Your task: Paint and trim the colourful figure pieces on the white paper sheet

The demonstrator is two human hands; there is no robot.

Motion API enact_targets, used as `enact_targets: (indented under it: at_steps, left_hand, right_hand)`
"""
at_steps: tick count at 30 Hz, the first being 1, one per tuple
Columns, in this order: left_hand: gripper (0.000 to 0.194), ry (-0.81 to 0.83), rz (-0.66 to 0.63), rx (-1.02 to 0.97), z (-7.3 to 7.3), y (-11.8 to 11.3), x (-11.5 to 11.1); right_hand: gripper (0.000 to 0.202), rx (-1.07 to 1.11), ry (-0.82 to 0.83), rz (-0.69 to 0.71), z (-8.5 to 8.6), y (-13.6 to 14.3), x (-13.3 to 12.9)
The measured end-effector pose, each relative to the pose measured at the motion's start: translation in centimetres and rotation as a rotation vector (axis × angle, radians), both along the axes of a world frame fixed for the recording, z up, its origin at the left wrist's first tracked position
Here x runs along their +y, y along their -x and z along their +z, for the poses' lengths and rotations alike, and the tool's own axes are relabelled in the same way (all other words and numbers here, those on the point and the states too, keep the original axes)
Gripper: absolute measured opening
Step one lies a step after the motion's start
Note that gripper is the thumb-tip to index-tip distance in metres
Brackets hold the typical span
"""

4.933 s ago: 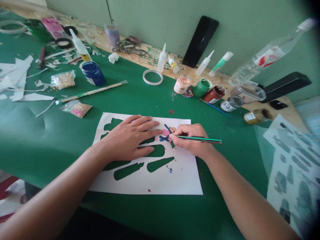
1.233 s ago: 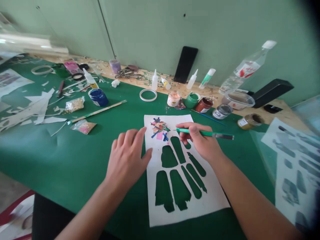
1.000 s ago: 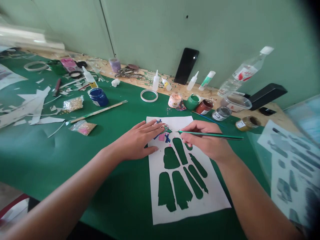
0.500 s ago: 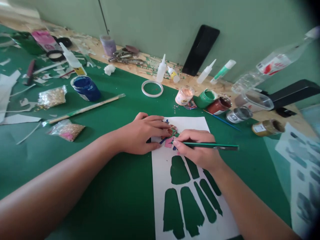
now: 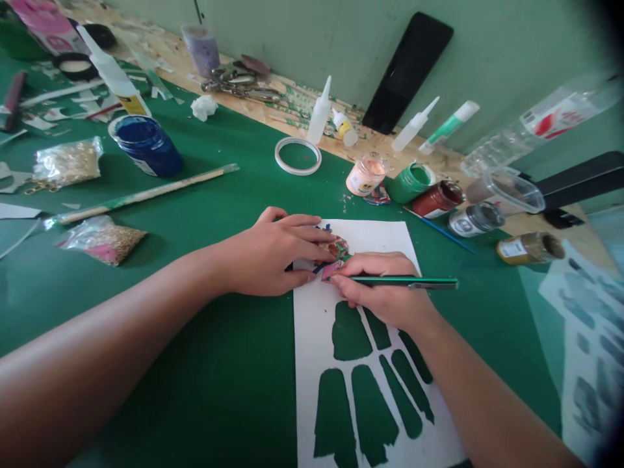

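Observation:
My right hand (image 5: 380,286) is closed round a slim green pen (image 5: 404,281) with a silver clip. Its tip is hidden by my fingers, over a pink patch (image 5: 329,271). The patch is part of a small multicoloured figure (image 5: 336,249), partly covered by both hands. My left hand (image 5: 277,250) lies flat with its fingers apart, pressing on the figure's left side. Under both hands is a white paper sheet (image 5: 312,331); several long shapes are cut out of its lower half, showing the green mat (image 5: 234,364).
Paint jars, among them a green jar (image 5: 411,183), line the back right. A blue paint jar (image 5: 149,146), a wooden stick (image 5: 160,192) and a bead bag (image 5: 110,240) lie left. A tape roll (image 5: 298,156) and glue bottle (image 5: 319,112) are behind the sheet.
The whole view has shifted and tilted slightly. My right hand has edged left over the pink patch, bringing the pen with it. My left hand keeps its place on the figure.

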State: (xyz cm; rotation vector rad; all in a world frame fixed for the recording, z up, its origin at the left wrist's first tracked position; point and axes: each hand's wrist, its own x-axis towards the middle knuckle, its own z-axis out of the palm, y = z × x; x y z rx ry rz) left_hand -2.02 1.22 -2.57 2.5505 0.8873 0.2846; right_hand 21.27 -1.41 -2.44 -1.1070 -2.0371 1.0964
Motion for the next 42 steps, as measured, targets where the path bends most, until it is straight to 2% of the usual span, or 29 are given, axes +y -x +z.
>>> enact_targets:
  at_steps: [6,16,42]
  left_hand:
    - [0.041,-0.003,-0.001,0.023,0.04,0.03,-0.06]
    - [0.040,0.010,-0.013,0.032,0.06,0.20,0.00]
    - [0.043,0.033,-0.024,0.064,-0.03,0.23,0.25]
  right_hand:
    - [0.013,-0.038,0.015,0.006,-0.07,-0.02,0.14]
    - [0.013,-0.075,-0.103,0.032,-0.12,-0.17,-0.13]
    - [0.015,-0.058,-0.109,0.054,-0.08,-0.24,-0.05]
